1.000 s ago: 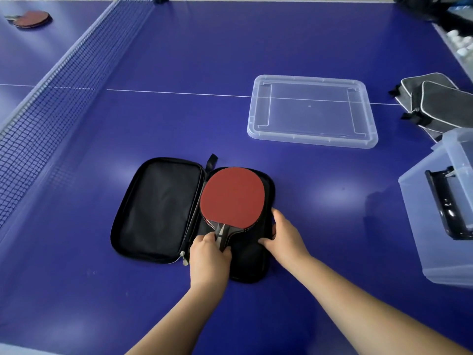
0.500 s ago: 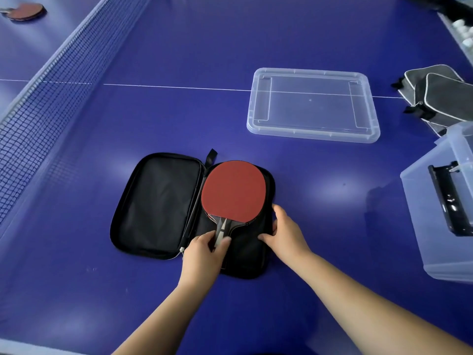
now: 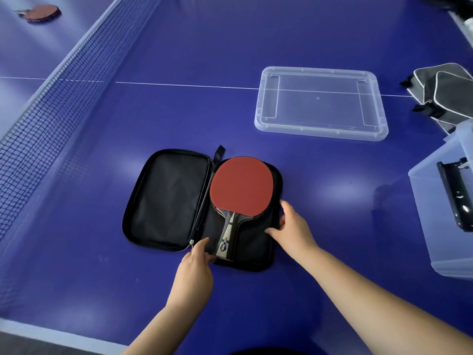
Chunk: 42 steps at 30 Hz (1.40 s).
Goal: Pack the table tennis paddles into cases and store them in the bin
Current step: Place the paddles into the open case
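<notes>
Two paddles are seen. One red paddle (image 3: 242, 187) lies face up in the right half of an open black case (image 3: 169, 201), its handle toward the person. A second paddle (image 3: 41, 12) lies far beyond the case, on the other side of the net (image 3: 64, 80). Two cases are counted: the open black one on the blue table (image 3: 179, 47), and a zipped grey case (image 3: 445, 96) well to the right of it, beyond the bin. One clear lid (image 3: 320, 101) lies flat, beyond the open case and to its right. One clear bin (image 3: 445, 208) is partly seen to the right of the open case, at the picture's edge, with a black clip on its side.

Two hands are at the open case. The left hand (image 3: 197, 262) is at the case's near edge by the handle's end, thumb and fingers loosely bent and touching the fabric; whether anything is pinched cannot be told. The right hand (image 3: 291, 226) is set on the case's right edge, thumb on the inside and fingers curled over the rim.

Compared with half a second earlier, the handle has been released by the left hand, which has been drawn back to the case's near edge, so the whole handle is now uncovered. The right hand is kept at the same edge.
</notes>
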Each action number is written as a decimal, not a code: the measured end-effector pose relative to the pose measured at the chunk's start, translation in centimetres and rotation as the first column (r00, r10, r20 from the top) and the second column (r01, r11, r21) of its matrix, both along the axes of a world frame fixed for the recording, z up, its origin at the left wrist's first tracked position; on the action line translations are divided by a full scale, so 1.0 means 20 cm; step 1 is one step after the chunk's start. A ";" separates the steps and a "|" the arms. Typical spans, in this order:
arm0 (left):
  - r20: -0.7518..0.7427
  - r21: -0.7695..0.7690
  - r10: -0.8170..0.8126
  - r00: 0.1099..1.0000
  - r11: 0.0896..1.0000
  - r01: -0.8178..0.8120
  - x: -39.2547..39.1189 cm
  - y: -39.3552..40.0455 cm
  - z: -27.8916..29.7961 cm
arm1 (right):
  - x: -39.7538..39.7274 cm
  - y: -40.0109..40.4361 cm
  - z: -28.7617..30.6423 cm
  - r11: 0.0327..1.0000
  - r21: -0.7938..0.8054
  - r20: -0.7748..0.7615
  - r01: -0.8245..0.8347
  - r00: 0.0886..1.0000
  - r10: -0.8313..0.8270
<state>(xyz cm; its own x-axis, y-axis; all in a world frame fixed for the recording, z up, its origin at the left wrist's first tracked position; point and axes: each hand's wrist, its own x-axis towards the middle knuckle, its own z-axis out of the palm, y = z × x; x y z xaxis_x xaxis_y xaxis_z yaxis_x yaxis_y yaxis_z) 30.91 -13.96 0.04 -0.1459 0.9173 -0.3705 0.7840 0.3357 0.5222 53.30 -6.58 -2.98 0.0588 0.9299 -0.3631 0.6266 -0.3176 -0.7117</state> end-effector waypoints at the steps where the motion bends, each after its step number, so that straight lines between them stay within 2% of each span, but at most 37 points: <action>1: 0.013 0.012 -0.008 1.000 1.000 0.008 -0.01 -0.01 0.00 | 0.00 0.00 0.00 1.000 0.003 0.000 0.002 1.000 -0.002; 3: 0.062 0.035 0.016 0.998 0.999 -0.018 -0.02 0.00 0.02 | 0.00 -0.01 0.00 1.000 0.003 0.003 0.010 1.000 -0.010; 6: 0.154 0.085 0.175 0.972 0.978 -0.189 -0.09 0.07 0.09 | -0.01 -0.01 0.00 1.000 -0.012 0.013 0.026 1.000 -0.026; 8: 0.144 0.194 0.231 0.962 0.947 -0.256 -0.19 0.14 0.13 | -0.01 -0.02 0.00 0.999 -0.021 0.012 0.040 0.999 -0.040; 10: 0.068 0.252 0.274 0.959 0.926 -0.282 -0.34 0.23 0.14 | -0.02 -0.03 0.00 0.998 -0.027 0.023 0.053 0.998 -0.053; 13: -0.031 0.186 0.366 0.930 0.917 -0.354 -0.54 0.37 0.13 | -0.03 -0.05 0.01 0.997 -0.021 0.049 0.068 0.997 -0.067; 16: -0.079 0.047 0.363 0.929 0.932 -0.360 -0.67 0.45 0.10 | -0.04 -0.06 0.01 0.996 -0.018 0.081 0.087 0.993 -0.085; 18: -0.052 -0.007 0.342 0.938 0.939 -0.343 -0.69 0.47 0.09 | -0.06 -0.07 0.02 0.994 -0.015 0.098 0.111 0.989 -0.109; 21: 0.013 0.004 0.366 0.931 0.931 -0.366 -0.72 0.48 0.07 | -0.09 -0.07 0.05 0.981 0.046 0.123 0.188 0.973 -0.193; 24: 0.072 0.090 0.451 0.890 0.886 -0.456 -0.74 0.47 0.14 | -0.15 -0.05 0.14 0.944 0.186 0.126 0.272 0.946 -0.297; 27: 0.216 0.233 0.448 0.867 0.839 -0.492 -0.67 0.43 0.31 | -0.26 0.00 0.27 0.926 0.242 0.008 0.290 0.954 -0.301; 30: 0.360 0.337 0.320 0.876 0.832 -0.442 -0.50 0.36 0.49 | -0.38 0.06 0.41 0.939 0.222 -0.131 0.261 0.963 -0.237; 34: 0.373 0.467 -0.002 0.928 0.864 -0.186 -0.26 0.27 0.53 | -0.51 0.12 0.59 0.958 0.168 -0.275 0.234 0.944 -0.183; 36: 0.342 0.473 -0.166 0.925 0.881 -0.016 -0.17 0.23 0.50 | -0.53 0.14 0.64 0.955 0.175 -0.273 0.239 0.944 -0.187; 39: 0.316 0.446 -0.400 0.861 0.863 0.237 -0.11 0.23 0.45 | -0.50 0.15 0.66 0.947 0.166 -0.229 0.274 0.945 -0.233; 41: 0.298 0.468 -0.468 0.832 0.831 0.300 -0.12 0.27 0.42 | -0.44 0.14 0.64 0.928 0.141 -0.207 0.344 0.927 -0.312; 42: 0.313 0.469 -0.433 0.845 0.844 0.259 -0.14 0.30 0.41 | -0.41 0.13 0.62 0.912 0.102 -0.217 0.397 0.904 -0.369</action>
